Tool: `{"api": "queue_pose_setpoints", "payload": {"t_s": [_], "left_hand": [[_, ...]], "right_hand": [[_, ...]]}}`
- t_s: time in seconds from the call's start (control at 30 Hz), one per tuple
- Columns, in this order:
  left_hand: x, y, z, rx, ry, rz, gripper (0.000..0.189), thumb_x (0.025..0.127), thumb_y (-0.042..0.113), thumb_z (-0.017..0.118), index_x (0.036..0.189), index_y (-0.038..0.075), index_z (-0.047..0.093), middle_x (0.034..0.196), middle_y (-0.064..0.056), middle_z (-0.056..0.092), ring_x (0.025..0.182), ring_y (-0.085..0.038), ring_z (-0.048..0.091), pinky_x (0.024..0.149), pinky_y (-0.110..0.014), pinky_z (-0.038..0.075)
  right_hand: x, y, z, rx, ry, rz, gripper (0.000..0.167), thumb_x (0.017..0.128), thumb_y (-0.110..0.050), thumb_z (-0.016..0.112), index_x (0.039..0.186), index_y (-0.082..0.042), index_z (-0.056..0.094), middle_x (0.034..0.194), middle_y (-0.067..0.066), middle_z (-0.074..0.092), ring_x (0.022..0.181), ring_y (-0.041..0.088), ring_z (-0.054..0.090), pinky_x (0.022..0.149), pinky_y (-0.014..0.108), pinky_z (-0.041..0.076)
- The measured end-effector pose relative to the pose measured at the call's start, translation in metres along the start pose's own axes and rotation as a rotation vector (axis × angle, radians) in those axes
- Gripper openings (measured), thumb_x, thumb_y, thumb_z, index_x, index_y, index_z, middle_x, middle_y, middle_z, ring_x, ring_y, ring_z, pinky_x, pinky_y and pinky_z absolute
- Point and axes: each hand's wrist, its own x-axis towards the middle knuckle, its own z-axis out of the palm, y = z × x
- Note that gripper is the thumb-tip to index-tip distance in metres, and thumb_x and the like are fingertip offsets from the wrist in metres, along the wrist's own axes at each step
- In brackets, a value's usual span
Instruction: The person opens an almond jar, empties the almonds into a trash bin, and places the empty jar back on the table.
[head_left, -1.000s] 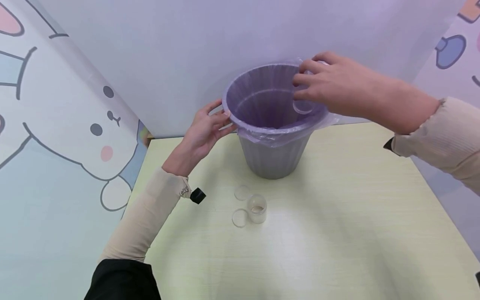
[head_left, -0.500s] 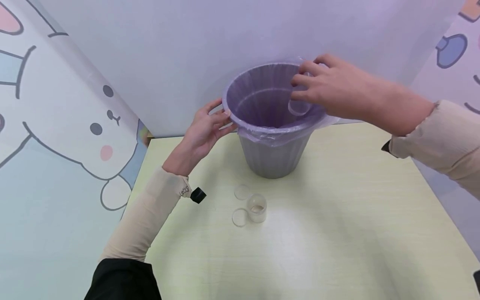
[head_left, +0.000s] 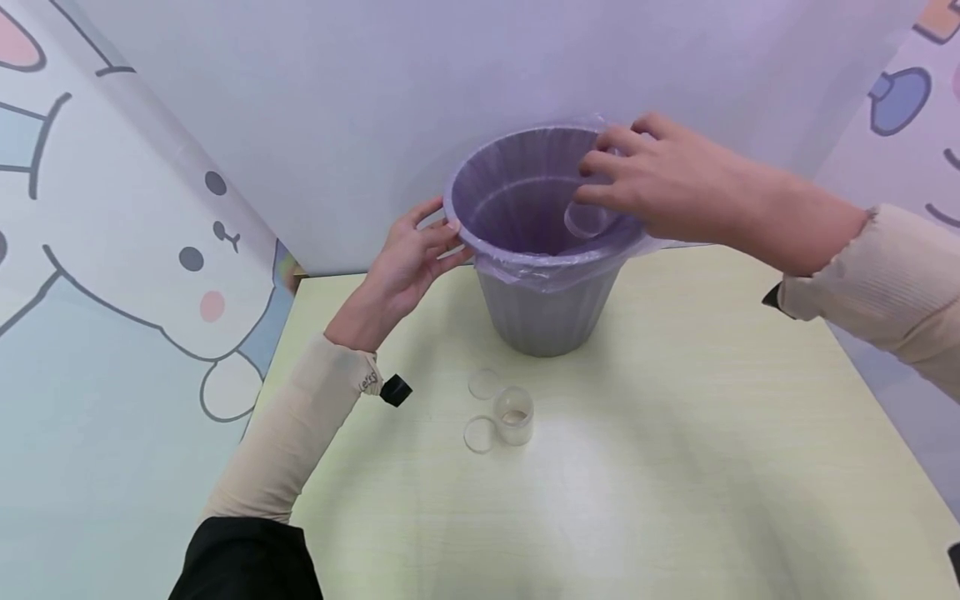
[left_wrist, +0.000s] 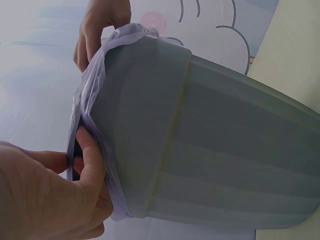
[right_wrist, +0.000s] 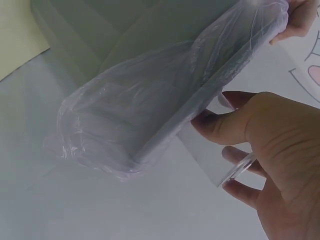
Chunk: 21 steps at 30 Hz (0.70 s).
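A grey-purple trash can (head_left: 549,312) stands on the table, lined with a thin purple plastic bag (left_wrist: 92,90) folded over its rim. My left hand (head_left: 408,262) grips the rim at the left side, the thumb on the inner edge and the fingers outside. Over the right part of the opening, my right hand (head_left: 663,179) holds a clear round cup (head_left: 587,220) by its side. Its transparent rim (right_wrist: 241,169) shows between the fingers in the right wrist view. The palm and part of the cup are hidden behind the fingers in the head view.
In front of the can, a small clear jar (head_left: 514,418) stands on the pale wooden table (head_left: 675,467). Two thin clear discs or rings (head_left: 480,435) lie to its left. A plain wall (head_left: 375,108) rises right behind the can.
My right hand has shifted slightly left and down, bringing the clear cup further in over the can's opening. The left hand and the can have stayed in place.
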Motion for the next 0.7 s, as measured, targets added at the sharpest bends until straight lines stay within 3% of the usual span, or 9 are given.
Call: {"api": "queue_pose_setpoints", "payload": {"t_s": [0.17, 0.43, 0.7], "left_hand": [[0.001, -0.001, 0.001, -0.008, 0.0, -0.002, 0.06, 0.104, -0.003, 0.055, 0.16, 0.01, 0.035, 0.122, -0.008, 0.064, 0.095, -0.017, 0.067, 0.088, -0.029, 0.064], [0.001, -0.003, 0.0, -0.025, -0.001, -0.004, 0.058, 0.105, -0.001, 0.056, 0.159, 0.009, 0.039, 0.117, -0.007, 0.065, 0.097, -0.018, 0.067, 0.09, -0.03, 0.063], [-0.002, -0.008, -0.005, -0.065, -0.011, -0.026, 0.053, 0.106, 0.004, 0.056, 0.158, 0.007, 0.042, 0.135, -0.012, 0.054, 0.107, -0.022, 0.061, 0.092, -0.029, 0.061]], "right_hand": [[-0.006, 0.001, 0.001, 0.012, 0.029, 0.028, 0.053, 0.08, 0.021, 0.063, 0.126, -0.004, 0.065, 0.128, 0.021, 0.062, 0.121, 0.044, 0.052, 0.092, 0.064, 0.048], [-0.014, 0.0, 0.001, -0.011, -0.021, 0.105, 0.053, 0.089, 0.011, 0.068, 0.14, 0.007, 0.055, 0.136, 0.024, 0.054, 0.122, 0.048, 0.05, 0.087, 0.065, 0.05], [-0.029, 0.002, 0.003, 0.053, 0.062, 0.177, 0.054, 0.088, 0.006, 0.061, 0.141, 0.002, 0.056, 0.134, 0.023, 0.052, 0.117, 0.05, 0.051, 0.081, 0.066, 0.049]]}}
